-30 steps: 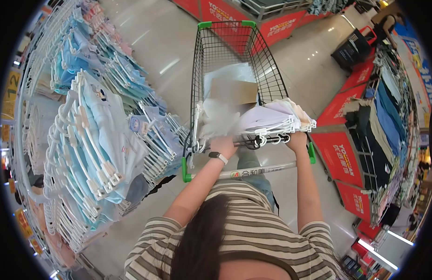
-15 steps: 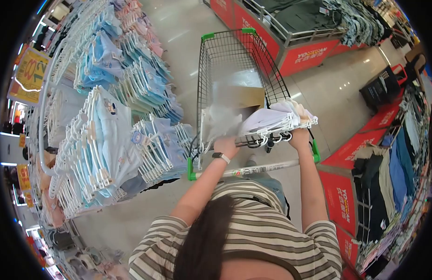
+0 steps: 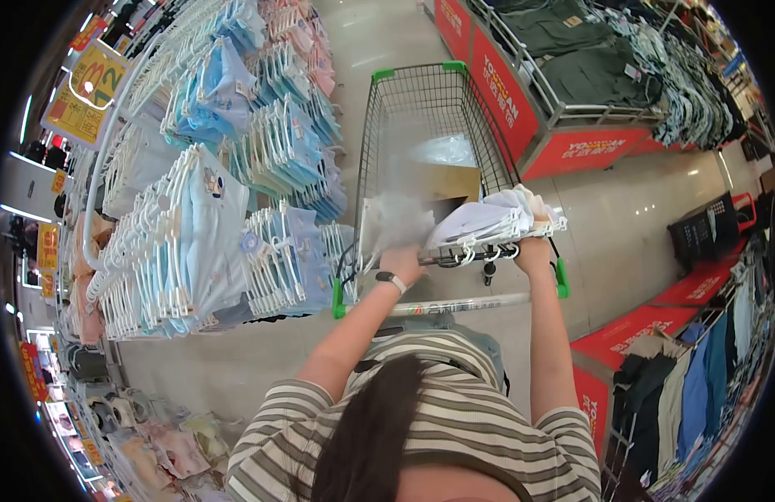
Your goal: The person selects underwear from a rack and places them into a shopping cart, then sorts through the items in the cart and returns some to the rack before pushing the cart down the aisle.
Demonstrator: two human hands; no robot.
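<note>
Shopping cart [image 3: 485, 125] sits mid-frame in my head view, its basket pointing away from the wearer. The left hand [image 3: 401, 261] and right hand [image 3: 535, 253] rest towards opposite ends of its near rim, beyond the handlebar [image 3: 454, 304], a spacing I judge good for balanced control. I can't tell whether either grip is closed: blur and hangers hide the fingers. Pale garments on white hangers [image 3: 479, 219] lie across that rim, hooks towards the wearer, probably for easy reach; a brown box [image 3: 448, 182] lies deeper inside. On the left, a clothes rack [image 3: 89, 219] stands close to the basket. Red display stands [image 3: 504, 88] border the right; between 2 of them I see a wider strip of floor [image 3: 605, 217].
</note>
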